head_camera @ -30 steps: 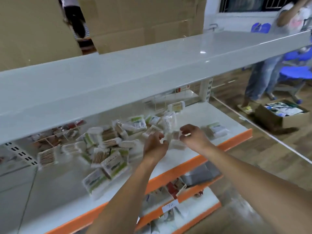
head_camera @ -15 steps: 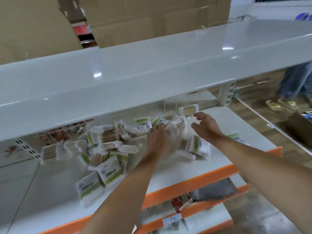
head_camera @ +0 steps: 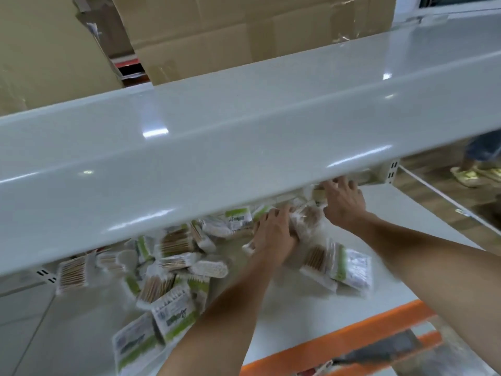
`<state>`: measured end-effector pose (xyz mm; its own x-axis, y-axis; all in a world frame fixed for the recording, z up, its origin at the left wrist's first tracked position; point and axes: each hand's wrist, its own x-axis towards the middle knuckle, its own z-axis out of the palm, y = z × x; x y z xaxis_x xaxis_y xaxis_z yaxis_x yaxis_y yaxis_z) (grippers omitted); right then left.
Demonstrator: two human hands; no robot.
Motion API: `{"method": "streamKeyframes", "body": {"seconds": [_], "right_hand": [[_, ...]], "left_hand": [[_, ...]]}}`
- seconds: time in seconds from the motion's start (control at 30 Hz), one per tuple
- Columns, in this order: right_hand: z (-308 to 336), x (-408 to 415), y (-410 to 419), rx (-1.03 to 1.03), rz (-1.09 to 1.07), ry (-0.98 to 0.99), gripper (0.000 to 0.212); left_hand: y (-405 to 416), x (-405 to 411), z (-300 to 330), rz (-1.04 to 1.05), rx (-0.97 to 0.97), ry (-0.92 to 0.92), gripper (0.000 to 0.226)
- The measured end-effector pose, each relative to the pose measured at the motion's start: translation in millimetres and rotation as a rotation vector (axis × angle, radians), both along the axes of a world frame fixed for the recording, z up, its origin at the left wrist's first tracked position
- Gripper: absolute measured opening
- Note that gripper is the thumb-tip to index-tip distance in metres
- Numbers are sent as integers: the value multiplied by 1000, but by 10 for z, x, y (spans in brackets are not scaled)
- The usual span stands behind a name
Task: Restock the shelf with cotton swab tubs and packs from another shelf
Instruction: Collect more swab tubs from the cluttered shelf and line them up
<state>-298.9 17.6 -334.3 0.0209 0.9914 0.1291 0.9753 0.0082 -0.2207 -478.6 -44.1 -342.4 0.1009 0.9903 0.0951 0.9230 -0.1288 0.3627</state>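
At frame centre, a clear pack (head_camera: 306, 221) is clasped by the left hand (head_camera: 273, 234); the right hand (head_camera: 343, 202), fingers spread, should be closed fully before lifting.

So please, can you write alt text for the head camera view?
Two bare hands, left hand and right hand, reach under a grey upper shelf into loose cotton swab packs scattered on a white shelf with an orange edge.

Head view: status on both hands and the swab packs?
Left hand gripping a clear swab pack. Right hand reaching deep, fingertips hidden under upper shelf. Loose packs heaped left; grip unclear.
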Motion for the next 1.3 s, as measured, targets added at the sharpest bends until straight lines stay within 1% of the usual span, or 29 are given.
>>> {"method": "streamKeyframes", "body": {"seconds": [0.03,0.1,0.2,0.23,0.3,0.37,0.47,0.53,0.57,0.63,0.67,0.7,0.77,0.8,0.83,0.87,0.93,1.0,1.07,1.13,1.23,1.3], "right_hand": [[-14,13,33,5,-20,-21,63],[-30,56,83,8,-50,-18,55],[-37,134,115,-7,-47,103,53],[-36,159,107,-18,-38,191,52],[-12,202,59,-45,-58,455,53],[55,249,-12,-84,-88,743,56],[194,316,-107,-182,-10,1144,52],[337,319,-196,-196,30,1301,46],[405,317,-244,-203,33,1350,48],[508,319,-341,-242,23,1399,60],[527,331,-380,-268,31,1419,61],[534,348,-407,-298,52,1445,55],[549,370,-496,-368,105,1482,37],[548,369,-541,-401,136,1489,36],[542,358,-582,-429,165,1487,42],[528,341,-616,-447,190,1480,48],[520,274,-683,-464,220,1507,53],[529,184,-736,-485,254,1526,49],[531,93,-792,-516,306,1471,40],[523,22,-851,-532,313,1408,36],[511,-65,-942,-512,319,1341,37],[499,-109,-996,-493,296,1357,35]], "left_hand": [[20,-3,-2,4,11,-16,66],[50,-25,24,35,-6,-130,63],[54,-67,101,129,-56,-343,57],[41,-92,130,155,-76,-407,55],[9,-150,202,183,-113,-568,44],[-19,-204,285,203,-158,-786,35],[-48,-231,385,239,-184,-1089,19],[-98,-206,443,282,-208,-1238,16],[-123,-192,471,300,-217,-1296,24],[-171,-193,501,326,-222,-1395,42],[-200,-205,510,343,-228,-1420,47],[-218,-216,517,353,-238,-1422,49],[-272,-251,524,357,-270,-1413,43],[-306,-265,527,360,-282,-1409,38],[-346,-280,529,367,-291,-1412,34],[-385,-291,538,374,-306,-1434,31],[-468,-302,581,354,-345,-1515,29],[-540,-322,620,334,-366,-1567,27],[-624,-354,652,365,-378,-1601,30],[-715,-399,660,386,-385,-1625,35],[-887,-472,653,353,-390,-1603,39],[-986,-539,633,332,-376,-1677,36]]}}
